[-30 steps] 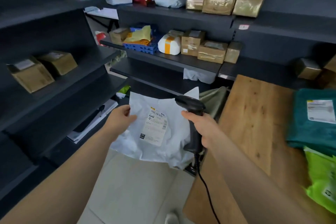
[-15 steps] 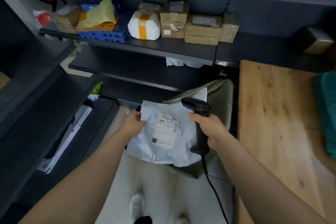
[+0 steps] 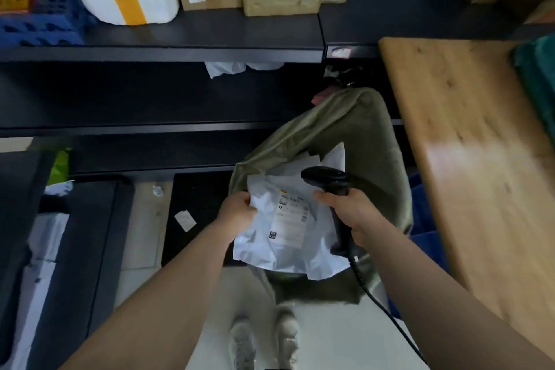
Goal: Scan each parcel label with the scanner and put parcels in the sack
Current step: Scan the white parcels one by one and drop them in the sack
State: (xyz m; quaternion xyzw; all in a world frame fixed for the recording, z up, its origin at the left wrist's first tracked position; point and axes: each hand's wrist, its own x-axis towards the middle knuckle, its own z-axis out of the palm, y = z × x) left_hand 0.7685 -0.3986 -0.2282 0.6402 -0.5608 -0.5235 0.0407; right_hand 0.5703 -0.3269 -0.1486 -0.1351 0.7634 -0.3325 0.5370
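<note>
A: Where does the parcel sit against the sack?

B: The white parcel (image 3: 288, 237) hangs right over the open mouth of the olive sack (image 3: 360, 135), label (image 3: 289, 219) facing up. Its near end overhangs the sack's near rim

A: And the hands?

B: The left hand (image 3: 237, 213) grips the parcel's edge above the sack's left rim, fingers curled round the film. The right hand (image 3: 357, 216) is closed round the handle of the black scanner (image 3: 327, 180) over the sack's right half, at the parcel's other edge. Whether those fingers also touch the parcel, I cannot tell

A: Is the scanner aimed at the label?

B: It doesn't look so. Its head sits over the parcel's far corner, toward the sack's far side, so I judge this is the drop rather than the scan

A: What does the drop turn on?

B: The mouth lies straight below, and the parcel's long axis runs near to far across it. The left hand alone carries the parcel, so it seems the one to tip the far end down and let go. As I read it, the overhanging near end could catch the rim, and the cable (image 3: 384, 309) trailing past the sack's near rim could snag. The bench (image 3: 465, 129) stands just beside the sack on its right
</note>
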